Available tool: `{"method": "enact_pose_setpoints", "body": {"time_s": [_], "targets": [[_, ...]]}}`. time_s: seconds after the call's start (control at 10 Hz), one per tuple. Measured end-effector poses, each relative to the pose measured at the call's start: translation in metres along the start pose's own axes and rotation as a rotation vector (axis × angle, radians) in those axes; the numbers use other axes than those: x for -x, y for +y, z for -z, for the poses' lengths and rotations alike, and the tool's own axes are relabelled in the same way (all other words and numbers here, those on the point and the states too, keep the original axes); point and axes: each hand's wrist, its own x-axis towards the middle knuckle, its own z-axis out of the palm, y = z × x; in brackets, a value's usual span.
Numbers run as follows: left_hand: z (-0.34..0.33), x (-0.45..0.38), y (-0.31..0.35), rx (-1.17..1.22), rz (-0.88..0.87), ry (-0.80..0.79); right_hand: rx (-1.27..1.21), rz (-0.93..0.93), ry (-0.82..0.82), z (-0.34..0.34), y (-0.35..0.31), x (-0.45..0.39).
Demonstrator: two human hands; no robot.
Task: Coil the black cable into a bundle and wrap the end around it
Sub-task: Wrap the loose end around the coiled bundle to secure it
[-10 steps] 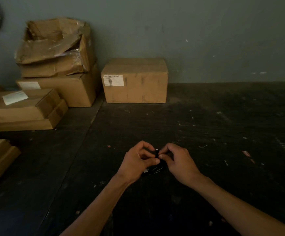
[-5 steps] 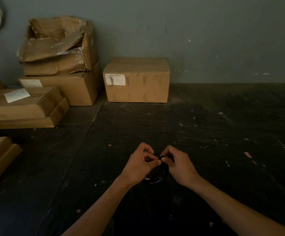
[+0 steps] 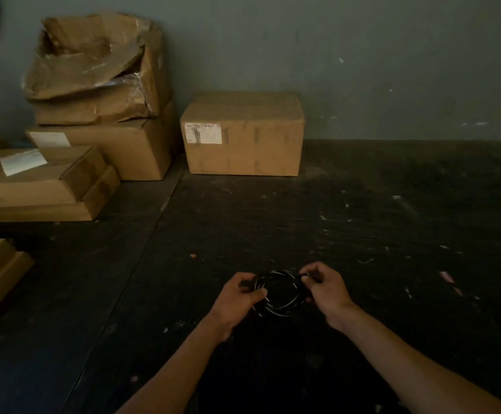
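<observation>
Hands have drawn apart, opening the black cable [image 3: 277, 292] into a loop between them; left hand [image 3: 237, 297] and right hand [image 3: 322, 286] fingers pinch opposite sides.

Boxes [image 3: 99, 115] stacked far left on floor [image 3: 392, 234]; single box [image 3: 243, 135] right of them; cable [image 3: 279, 291] nearest, between hands.

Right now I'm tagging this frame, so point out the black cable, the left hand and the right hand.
black cable [image 3: 285, 306]: head view, lower arc of the coil between the hands.
left hand [image 3: 237, 300]: head view, back of the hand gripping the coil.
right hand [image 3: 327, 289]: head view, back of the hand pinching the coil.
</observation>
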Motion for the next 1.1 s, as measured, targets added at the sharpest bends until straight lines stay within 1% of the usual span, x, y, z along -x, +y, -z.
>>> {"method": "enact_pose_setpoints", "body": {"time_s": [0.1, 0.2, 0.3, 0.4, 0.5, 0.6, 0.7, 0.8, 0.9, 1.0, 1.1], "targets": [[0.0, -0.017, -0.005, 0.089, 0.107, -0.04, -0.05, -0.079, -0.005, -0.006, 0.008, -0.012], [-0.002, -0.038, -0.011, 0.203, 0.137, 0.039, -0.015, -0.086, -0.001, -0.01, 0.017, -0.024], [-0.005, -0.056, -0.016, 0.204, 0.134, 0.139, 0.068, -0.065, -0.007, -0.013, 0.026, -0.036], [-0.006, -0.07, -0.018, 0.028, 0.081, 0.236, 0.229, -0.001, -0.028, -0.015, 0.032, -0.042], [-0.008, -0.08, -0.017, -0.145, 0.027, 0.289, 0.422, 0.077, -0.053, -0.016, 0.035, -0.045], [-0.008, -0.086, -0.015, -0.342, -0.042, 0.315, 0.531, 0.116, -0.089, -0.017, 0.035, -0.047], [-0.006, -0.09, -0.015, -0.431, -0.05, 0.294, 0.61, 0.127, -0.101, -0.02, 0.035, -0.05], [-0.004, -0.093, -0.014, -0.465, -0.022, 0.28, 0.644, 0.101, -0.108, -0.02, 0.034, -0.053], [-0.005, -0.09, -0.015, -0.499, -0.044, 0.314, 0.624, 0.063, -0.102, -0.019, 0.032, -0.049], [-0.003, -0.088, -0.022, -0.476, -0.05, 0.352, 0.56, 0.033, -0.069, -0.016, 0.033, -0.043], [-0.005, -0.073, -0.033, -0.58, -0.076, 0.383, 0.542, 0.022, -0.042, -0.011, 0.04, -0.028]]}}
